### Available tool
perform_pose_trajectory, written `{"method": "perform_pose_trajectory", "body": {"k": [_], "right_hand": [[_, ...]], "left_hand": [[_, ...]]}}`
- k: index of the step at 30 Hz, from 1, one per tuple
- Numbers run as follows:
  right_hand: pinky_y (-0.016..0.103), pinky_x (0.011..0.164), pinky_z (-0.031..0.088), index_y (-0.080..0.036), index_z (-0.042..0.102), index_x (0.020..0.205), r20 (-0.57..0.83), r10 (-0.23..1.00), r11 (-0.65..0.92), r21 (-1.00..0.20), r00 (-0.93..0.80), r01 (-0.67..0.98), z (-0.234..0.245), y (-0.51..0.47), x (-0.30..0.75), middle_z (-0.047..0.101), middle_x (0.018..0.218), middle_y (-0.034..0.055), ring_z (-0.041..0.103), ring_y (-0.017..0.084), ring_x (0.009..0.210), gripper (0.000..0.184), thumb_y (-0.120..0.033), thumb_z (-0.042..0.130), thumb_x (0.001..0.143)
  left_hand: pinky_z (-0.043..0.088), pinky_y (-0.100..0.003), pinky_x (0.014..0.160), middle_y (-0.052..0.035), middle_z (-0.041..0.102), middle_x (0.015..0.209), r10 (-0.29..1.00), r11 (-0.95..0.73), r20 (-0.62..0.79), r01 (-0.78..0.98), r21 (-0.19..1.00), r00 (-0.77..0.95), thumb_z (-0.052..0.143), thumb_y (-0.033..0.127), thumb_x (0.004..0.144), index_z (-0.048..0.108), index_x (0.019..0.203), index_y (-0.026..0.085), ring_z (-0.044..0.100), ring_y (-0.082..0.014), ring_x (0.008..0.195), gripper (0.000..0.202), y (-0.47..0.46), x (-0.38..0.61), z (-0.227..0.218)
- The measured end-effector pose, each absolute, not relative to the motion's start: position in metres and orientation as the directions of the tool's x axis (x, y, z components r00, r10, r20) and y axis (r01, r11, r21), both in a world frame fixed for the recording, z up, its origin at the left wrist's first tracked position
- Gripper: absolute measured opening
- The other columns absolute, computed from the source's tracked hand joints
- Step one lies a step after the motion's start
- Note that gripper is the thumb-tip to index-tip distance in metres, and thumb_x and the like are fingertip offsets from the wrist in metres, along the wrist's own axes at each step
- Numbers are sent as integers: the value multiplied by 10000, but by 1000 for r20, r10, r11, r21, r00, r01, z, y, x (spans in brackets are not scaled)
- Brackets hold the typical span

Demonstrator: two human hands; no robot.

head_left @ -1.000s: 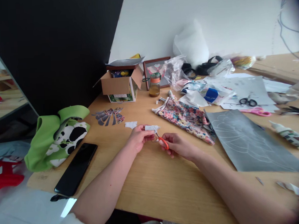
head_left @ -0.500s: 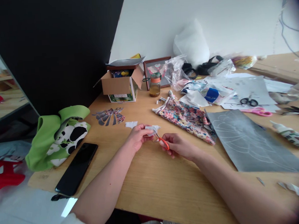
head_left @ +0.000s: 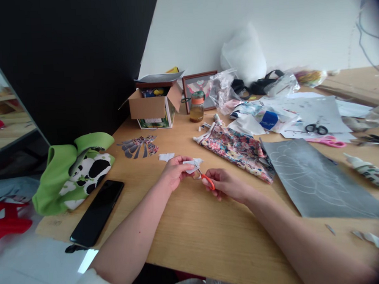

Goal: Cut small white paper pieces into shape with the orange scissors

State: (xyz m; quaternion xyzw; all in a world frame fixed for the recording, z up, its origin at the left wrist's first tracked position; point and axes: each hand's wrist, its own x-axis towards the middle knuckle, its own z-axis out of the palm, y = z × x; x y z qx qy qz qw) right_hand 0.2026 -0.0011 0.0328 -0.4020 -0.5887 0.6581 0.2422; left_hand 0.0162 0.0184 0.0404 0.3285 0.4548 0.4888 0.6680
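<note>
My left hand pinches a small white scrap of fabric just above the wooden table. My right hand is closed round small orange-handled scissors, whose blades reach into the scrap. The two hands sit close together near the table's middle. Another white scrap lies on the table just left of my left hand. Beside it lies a cut-out patterned fan shape.
A black phone and a green panda pouch lie at the left edge. Floral fabric and a grey sheet lie to the right. At the back stand a cardboard box, a jar, black scissors and pink scissors.
The white scrap has crumpled and turned a little between my fingers as the scissors work at it. Both hands stay in nearly the same place.
</note>
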Motion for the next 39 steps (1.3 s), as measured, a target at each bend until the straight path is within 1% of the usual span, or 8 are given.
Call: {"method": "perform_pose_trajectory", "body": {"k": [3, 8, 15, 21, 28, 33, 39], "right_hand": [[185, 388, 398, -173, 524, 734, -246, 794, -188, -969, -556, 160, 32, -1, 203, 540, 664, -21, 461, 66, 471, 491, -612, 738, 683], [195, 401, 417, -172, 530, 745, -236, 782, -184, -972, -577, 148, 29, 0, 205, 544, 678, -16, 470, 73, 483, 488, -610, 737, 689], [198, 423, 437, -162, 534, 759, -215, 751, -172, -977, -625, 129, 25, 2, 208, 552, 700, -3, 483, 76, 502, 461, -590, 707, 750], [203, 415, 421, -167, 532, 756, -230, 756, -192, -973, -612, 128, 27, 1, 207, 559, 699, -4, 481, 77, 497, 481, -605, 727, 716], [207, 421, 425, -169, 530, 771, -233, 757, -177, -973, -610, 151, 26, 1, 207, 550, 692, -7, 486, 82, 499, 475, -605, 715, 730], [206, 419, 427, -171, 525, 767, -227, 763, -163, -974, -605, 160, 28, 1, 206, 540, 684, -12, 479, 81, 499, 473, -607, 706, 735], [200, 400, 407, -174, 511, 741, -232, 778, -162, -972, -584, 171, 32, -1, 204, 516, 649, -26, 463, 76, 481, 504, -630, 722, 696]], "left_hand": [[514, -256, 531, -55, 684, 696, 950, 314, -296, -350, 883, 104, 738, -3, 578, 612, 778, 100, 619, -125, 546, 258, 19, 16, 41], [518, -261, 529, -54, 685, 704, 948, 319, -297, -351, 880, 117, 776, 10, 566, 611, 781, 101, 624, -129, 547, 287, 19, 15, 41], [514, -255, 528, -51, 682, 679, 940, 340, -311, -326, 882, 141, 745, -10, 578, 612, 795, 100, 626, -131, 550, 277, 18, 15, 43], [506, -257, 533, -46, 680, 676, 939, 342, -309, -330, 880, 150, 758, -1, 568, 601, 789, 106, 621, -127, 538, 292, 18, 15, 42], [512, -269, 550, -60, 684, 692, 940, 339, -309, -323, 884, 142, 749, -2, 572, 598, 809, 104, 642, -150, 582, 300, 19, 15, 40], [508, -259, 535, -62, 689, 694, 935, 354, -328, -319, 879, 132, 732, -22, 583, 591, 818, 104, 642, -146, 578, 302, 18, 15, 42], [507, -260, 534, -65, 693, 703, 938, 348, -323, -320, 881, 128, 741, -23, 589, 591, 819, 104, 655, -158, 589, 303, 19, 15, 41]]}}
